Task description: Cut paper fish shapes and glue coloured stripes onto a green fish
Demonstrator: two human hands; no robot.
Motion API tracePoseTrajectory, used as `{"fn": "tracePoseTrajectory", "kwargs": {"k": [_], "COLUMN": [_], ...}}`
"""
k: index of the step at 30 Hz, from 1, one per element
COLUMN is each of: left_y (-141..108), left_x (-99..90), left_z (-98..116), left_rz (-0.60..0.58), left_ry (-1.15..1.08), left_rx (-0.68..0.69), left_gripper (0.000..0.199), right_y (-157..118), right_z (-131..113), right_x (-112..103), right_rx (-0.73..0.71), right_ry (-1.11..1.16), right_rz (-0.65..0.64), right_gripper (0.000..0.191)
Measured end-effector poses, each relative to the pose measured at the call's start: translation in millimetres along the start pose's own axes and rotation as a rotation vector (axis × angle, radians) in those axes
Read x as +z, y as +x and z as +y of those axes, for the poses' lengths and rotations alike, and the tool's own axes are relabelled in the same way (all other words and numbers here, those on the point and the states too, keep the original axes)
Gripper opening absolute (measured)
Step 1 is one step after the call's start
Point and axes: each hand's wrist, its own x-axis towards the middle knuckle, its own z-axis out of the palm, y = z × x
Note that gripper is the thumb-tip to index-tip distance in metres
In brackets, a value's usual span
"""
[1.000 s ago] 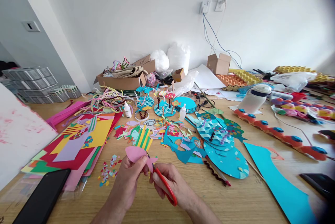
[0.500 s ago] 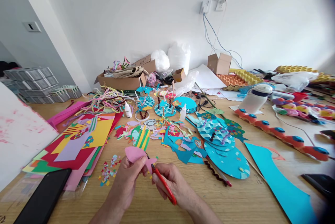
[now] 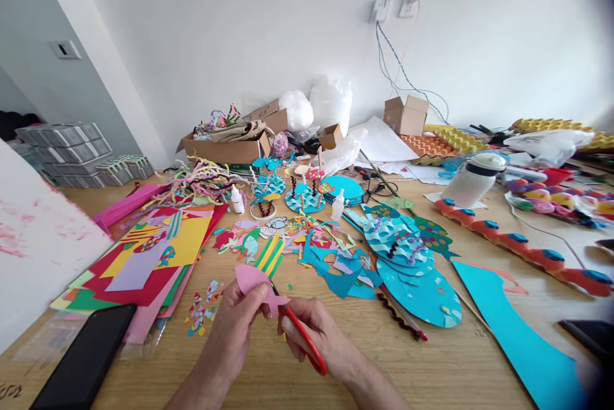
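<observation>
Pink paper fish (image 3: pixel 251 278) has tilted in left fingers (image 3: pixel 259 295).

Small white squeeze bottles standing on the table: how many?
2. The left bottle stands just right of the fuzzy strands; the right bottle stands in front of the blue discs. Clutter could hide more.

The head camera looks forward and down from the person's own head, taking in a wide stretch of counter (image 3: pixel 268 378), with both hands (image 3: pixel 236 317) near the lens at lower middle, forearms (image 3: pixel 204 368) cut by the bottom edge, and the white wall (image 3: pixel 240 20) farther off, filling the top
</observation>
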Motion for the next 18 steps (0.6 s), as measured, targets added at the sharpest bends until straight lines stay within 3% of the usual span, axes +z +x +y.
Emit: {"fn": "tracePoseTrajectory", "kwargs": {"k": [9,18], "left_y": [-1.8,1.8], "left_x": [7.4,7.3], "left_z": [1.2,1.9], "left_rz": [-0.002,-0.014], "left_ry": [-0.023,-0.026], "left_rx": [-0.023,-0.021], "left_gripper": [0.018,0.018], "right_y": [-1.7,0.0], "right_z": [-1.1,1.3], "right_x": [-1.2,-2.5], "right_rx": [-0.026,0.004], "right_ry": [0.04,0.07], "right_rz": [0.004,0.012], "right_gripper": [0.044,0.04]}}
